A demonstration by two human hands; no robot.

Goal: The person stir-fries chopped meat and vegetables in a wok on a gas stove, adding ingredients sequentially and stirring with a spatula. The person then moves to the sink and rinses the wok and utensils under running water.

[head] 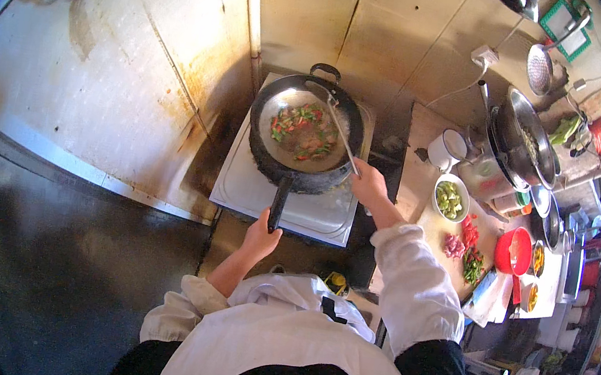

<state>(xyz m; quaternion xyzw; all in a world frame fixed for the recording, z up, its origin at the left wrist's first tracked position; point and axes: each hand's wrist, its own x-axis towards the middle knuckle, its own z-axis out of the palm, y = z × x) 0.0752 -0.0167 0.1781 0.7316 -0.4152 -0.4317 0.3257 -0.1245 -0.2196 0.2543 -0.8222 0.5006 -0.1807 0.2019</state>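
Note:
My left hand [261, 239] grips the black handle [278, 207] of a dark wok [257, 153], which sits over the burner of a silver gas stove [308, 214]. Inside the wok lie chopped red and green peppers [301, 119] with small brownish pieces among them, in some liquid. With my right hand [369, 185] I hold a metal spatula [342, 127] by its handle. Its blade rests near the far inner wall of the wok, apart from most of the food.
Right of the stove, a cutting board [436, 239] bears chopped peppers [473, 264] and pink diced pieces [454, 246]. Around it stand a bowl of green slices [450, 198], a white enamel mug [446, 150], a red pan [513, 249] and stacked metal pans [529, 138]. Walls [311, 18] rise behind and left.

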